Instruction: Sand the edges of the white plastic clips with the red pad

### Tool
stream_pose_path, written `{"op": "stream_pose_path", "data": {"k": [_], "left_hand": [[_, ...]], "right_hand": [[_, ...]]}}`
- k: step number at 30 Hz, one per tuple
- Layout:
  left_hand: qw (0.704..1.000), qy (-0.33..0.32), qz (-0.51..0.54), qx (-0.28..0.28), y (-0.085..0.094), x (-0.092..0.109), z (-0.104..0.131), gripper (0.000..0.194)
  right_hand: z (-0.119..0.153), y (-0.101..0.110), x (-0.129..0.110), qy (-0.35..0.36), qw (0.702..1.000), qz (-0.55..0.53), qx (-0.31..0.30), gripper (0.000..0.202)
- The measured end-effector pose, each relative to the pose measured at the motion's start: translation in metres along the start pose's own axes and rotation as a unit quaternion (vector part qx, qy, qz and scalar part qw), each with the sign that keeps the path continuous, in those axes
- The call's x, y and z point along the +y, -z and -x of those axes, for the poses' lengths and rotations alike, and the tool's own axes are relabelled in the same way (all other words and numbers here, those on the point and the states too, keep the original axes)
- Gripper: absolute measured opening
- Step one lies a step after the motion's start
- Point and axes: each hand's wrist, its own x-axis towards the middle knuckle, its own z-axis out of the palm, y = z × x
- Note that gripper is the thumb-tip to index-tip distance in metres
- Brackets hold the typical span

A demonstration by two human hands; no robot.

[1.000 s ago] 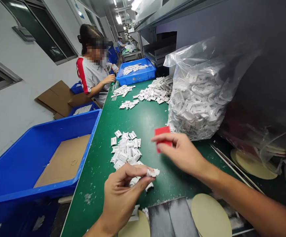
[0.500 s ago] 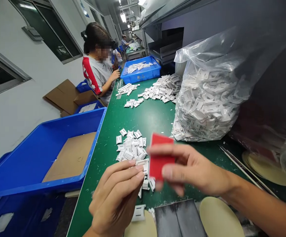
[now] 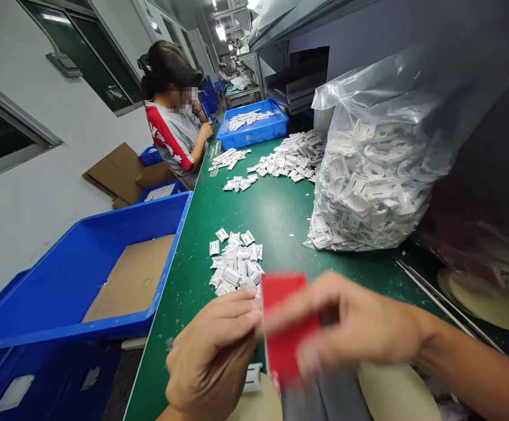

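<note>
My right hand [image 3: 362, 324] is closed around a flat red block [image 3: 284, 287] with a pale edge, its fingers across the front and the thumb lower down; both are blurred. My left hand [image 3: 213, 354] is closed right beside the block's left edge. Its fingertips pinch a small white plastic piece, which is now almost wholly hidden behind the fingers and the block. Beyond my hands lies a pile of white slotted plastic pieces [image 3: 237, 263]. One more white piece [image 3: 253, 378] rests on a pale yellow disc [image 3: 258, 404] below my left hand.
A clear bag [image 3: 368, 187] full of white parts stands at the right of the green table [image 3: 276, 216]. A large blue bin [image 3: 105, 234] with cardboard inside sits at the left. Farther off are a blue tray [image 3: 252, 137], more white heaps [image 3: 293, 155] and a seated co-worker [image 3: 171, 123].
The red block in my right hand has moved down beside my left fingertips. The white piece in my left hand, visible before, is now covered. The view has shifted slightly.
</note>
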Motion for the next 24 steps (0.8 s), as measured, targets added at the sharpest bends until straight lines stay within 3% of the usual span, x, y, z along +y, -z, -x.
{"op": "stream_pose_path", "data": {"k": [1, 2, 3, 6, 7, 9, 11, 21, 24], "left_hand": [[1.0, 0.01, 0.004, -0.002, 0.0, 0.001, 0.001, 0.041], [1.0, 0.016, 0.007, -0.001, -0.001, 0.002, 0.002, 0.041], [1.0, 0.02, 0.011, 0.001, -0.001, 0.002, 0.002, 0.04], [0.999, 0.027, 0.022, 0.014, -0.003, 0.002, 0.003, 0.039], [0.999, 0.034, 0.026, 0.019, -0.005, 0.001, 0.003, 0.037], [0.997, 0.062, 0.045, 0.032, -0.007, -0.001, 0.002, 0.033], [0.992, 0.095, 0.08, 0.038, -0.009, -0.002, 0.001, 0.031], [0.985, 0.135, 0.102, 0.029, -0.007, 0.002, -0.004, 0.03], [0.973, 0.205, 0.101, 0.031, -0.006, 0.001, -0.004, 0.027]], "right_hand": [[-0.001, 0.001, -0.001, 0.008, 0.994, -0.022, 0.108, 0.027], [-0.002, 0.001, -0.002, 0.019, 0.983, -0.044, 0.177, 0.03], [-0.003, 0.001, -0.003, 0.024, 0.978, -0.063, 0.197, 0.031], [-0.004, 0.002, -0.004, -0.008, 0.989, -0.052, 0.136, 0.031], [-0.005, 0.004, -0.003, -0.01, 0.985, -0.019, 0.172, 0.031], [-0.008, 0.011, 0.001, 0.004, 0.952, 0.064, 0.299, 0.032], [-0.01, 0.016, 0.005, 0.025, 0.924, 0.111, 0.364, 0.033], [-0.009, 0.0, 0.006, 0.033, 0.953, 0.133, 0.271, 0.018], [-0.007, -0.004, 0.006, 0.036, 0.951, 0.176, 0.252, 0.017]]}}
